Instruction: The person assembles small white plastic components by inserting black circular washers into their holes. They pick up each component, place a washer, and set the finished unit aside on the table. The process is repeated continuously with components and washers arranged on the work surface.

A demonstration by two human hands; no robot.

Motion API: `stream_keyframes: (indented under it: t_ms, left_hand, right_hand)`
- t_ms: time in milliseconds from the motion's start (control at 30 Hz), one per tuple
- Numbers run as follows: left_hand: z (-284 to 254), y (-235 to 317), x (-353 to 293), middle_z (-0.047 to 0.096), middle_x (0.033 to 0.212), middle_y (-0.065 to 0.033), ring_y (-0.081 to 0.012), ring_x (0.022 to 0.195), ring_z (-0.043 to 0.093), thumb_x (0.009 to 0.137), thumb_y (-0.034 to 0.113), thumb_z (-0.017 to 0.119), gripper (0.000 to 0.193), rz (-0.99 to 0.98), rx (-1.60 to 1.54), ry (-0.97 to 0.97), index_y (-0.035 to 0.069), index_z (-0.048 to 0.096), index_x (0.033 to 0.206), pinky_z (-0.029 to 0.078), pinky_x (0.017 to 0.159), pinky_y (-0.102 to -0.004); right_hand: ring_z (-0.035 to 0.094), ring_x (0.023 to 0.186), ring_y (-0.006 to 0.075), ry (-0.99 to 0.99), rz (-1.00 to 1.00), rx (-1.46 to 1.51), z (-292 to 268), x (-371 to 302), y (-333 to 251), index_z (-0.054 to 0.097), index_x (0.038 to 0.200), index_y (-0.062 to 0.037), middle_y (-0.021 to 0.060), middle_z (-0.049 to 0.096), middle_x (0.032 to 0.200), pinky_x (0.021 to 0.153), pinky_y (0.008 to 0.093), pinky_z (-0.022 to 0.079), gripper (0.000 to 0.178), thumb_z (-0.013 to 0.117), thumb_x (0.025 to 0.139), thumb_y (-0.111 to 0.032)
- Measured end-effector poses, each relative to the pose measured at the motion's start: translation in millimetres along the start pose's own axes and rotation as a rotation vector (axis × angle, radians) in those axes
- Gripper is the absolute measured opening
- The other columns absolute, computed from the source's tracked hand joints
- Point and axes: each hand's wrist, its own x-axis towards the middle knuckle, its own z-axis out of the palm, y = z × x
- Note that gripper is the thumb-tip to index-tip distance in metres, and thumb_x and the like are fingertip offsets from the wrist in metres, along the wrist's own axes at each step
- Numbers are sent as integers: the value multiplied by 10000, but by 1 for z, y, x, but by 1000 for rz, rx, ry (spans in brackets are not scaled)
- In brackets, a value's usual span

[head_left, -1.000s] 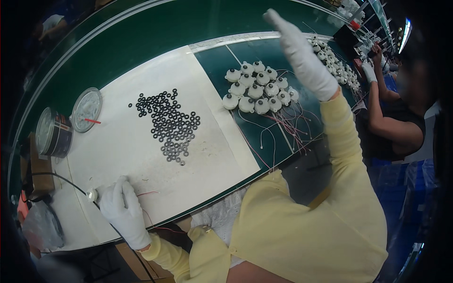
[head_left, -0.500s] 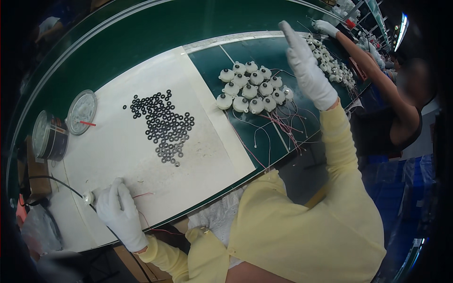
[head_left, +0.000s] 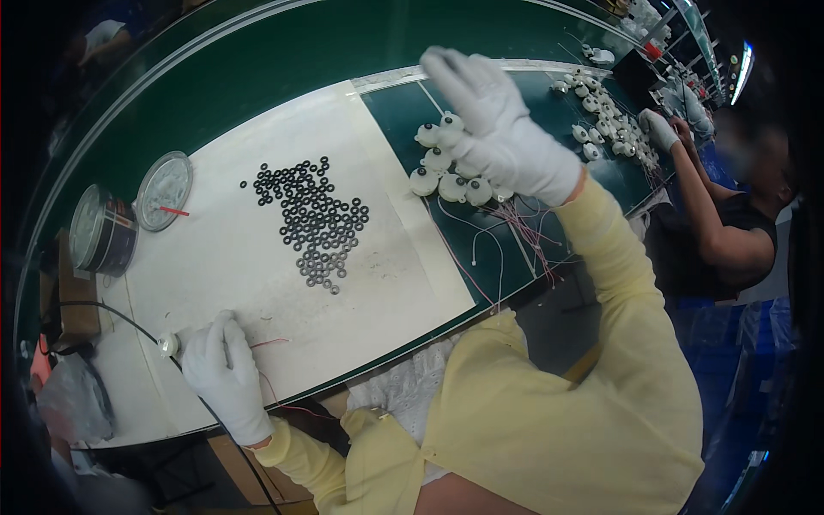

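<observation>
My left hand (head_left: 225, 369), in a white glove, rests low on the white sheet with its fingers bent and pressed together. What they hold, if anything, is hidden. A small white round part (head_left: 167, 345) lies against its left side beside a black cable (head_left: 129, 319). Thin red wire (head_left: 273, 342) shows to the hand's right. My right hand (head_left: 506, 129), also white-gloved, hovers open with stretched fingers over a cluster of white round housings (head_left: 425, 180) with black centres, hiding several. Their pink and white leads (head_left: 532, 236) trail toward the table's near edge.
Many black rings (head_left: 322, 219) lie loose on the white sheet (head_left: 412, 266). A clear tub (head_left: 103, 232) and its round lid (head_left: 165, 190), with a red strip, stand at left. Beyond my right arm, another person (head_left: 712, 223) works by more white housings (head_left: 609, 120).
My right hand has swung left and over the near cluster of housings, its fingers now pointing left. My left hand stays by the round part. The other person's far hand has drawn back.
</observation>
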Motion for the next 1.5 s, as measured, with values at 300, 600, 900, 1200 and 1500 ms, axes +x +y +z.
stream_keyframes:
  t_ms: [300, 600, 900, 1200, 1500]
  left_hand:
    - [-13, 22, -9, 660, 945, -44, -308, 970, 646, 844, 117, 736, 267, 172, -21, 205, 122, 750, 1112, 505, 918, -489]
    - [9, 137, 37, 602, 1070, -33, -283, 1017, 642, 776, 390, 788, 363, 270, -402, 407, 214, 741, 1090, 558, 826, -448]
    - [-13, -39, 6, 729, 1143, -101, -347, 1145, 663, 912, 313, 751, 368, -332, 621, 184, 140, 742, 1237, 530, 919, -490]
    - [-18, -10, -6, 714, 902, -79, -298, 881, 680, 892, 274, 772, 288, -106, 307, 174, 113, 774, 1131, 531, 801, -437]
    - [-6, 9, -2, 625, 763, -52, -280, 800, 641, 776, 203, 847, 152, -152, 233, 192, 112, 759, 861, 513, 723, -428]
  right_hand:
    - [480, 1402, 393, -107, 204, 438, 21, -8, -28, 452, 1554, 3, 247, 529, 1506, 1207, 471, 310, 703, 461, 1061, -498]
    - [633, 1111, 241, -530, 1042, 2066, 13, -3, -174, 547, 1423, -7, 151, 642, 1270, 943, 354, 515, 705, 470, 1055, -603]
    - [692, 783, 159, -615, 887, 1099, -4, -18, -128, 725, 1115, 0, 73, 748, 980, 722, 299, 547, 376, 631, 1059, -360]
    - [712, 715, 299, -402, 215, 281, 20, -18, -126, 735, 1055, -65, 116, 676, 801, 628, 377, 557, 302, 819, 872, -290]
    - [716, 879, 127, -567, 598, 927, 20, -18, -122, 706, 1256, 0, 51, 758, 1003, 797, 278, 573, 301, 737, 979, -115]
